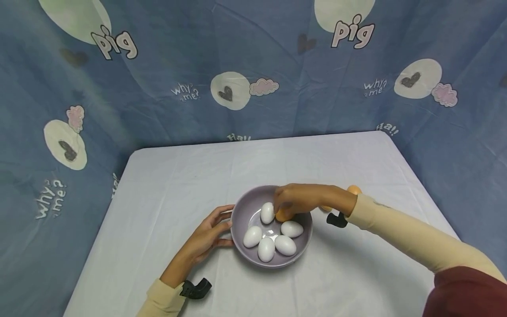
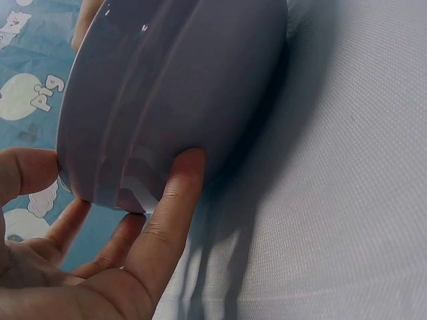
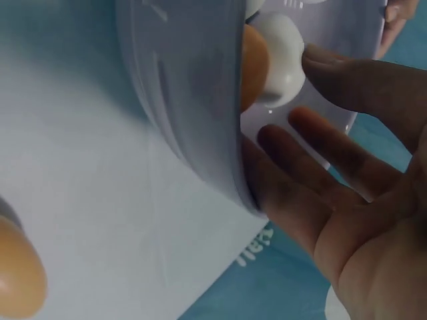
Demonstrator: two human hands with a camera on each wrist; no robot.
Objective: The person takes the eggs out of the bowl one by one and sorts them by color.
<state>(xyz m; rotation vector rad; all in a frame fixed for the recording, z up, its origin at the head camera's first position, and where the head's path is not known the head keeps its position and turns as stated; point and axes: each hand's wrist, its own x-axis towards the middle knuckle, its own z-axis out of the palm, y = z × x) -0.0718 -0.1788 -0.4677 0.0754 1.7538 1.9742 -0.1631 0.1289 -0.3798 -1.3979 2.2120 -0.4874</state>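
A purple-grey bowl (image 1: pixel 243 255) stands on the table with several white eggs (image 1: pixel 266 249) and a brown egg (image 1: pixel 283 215) inside. My left hand (image 1: pixel 207 233) holds the bowl's left side. In the left wrist view, its fingers (image 2: pixel 177 200) are spread around the outer wall. My right hand (image 1: pixel 297 198) reaches over the far right rim, just above the brown egg. From the right wrist, its loosely bent fingers are apart from that egg, which lies beside a white egg (image 3: pixel 285 60). The right thumb is close to the white egg; whether they touch is unclear.
Two more brown eggs lie on the white-covered table (image 1: pixel 178 176) right of the bowl: one egg (image 1: pixel 354 189) behind the right wrist, another egg (image 1: pixel 326 208) partly hidden under it. A blue patterned cloth (image 1: pixel 261 53) hangs behind the table and along both sides.
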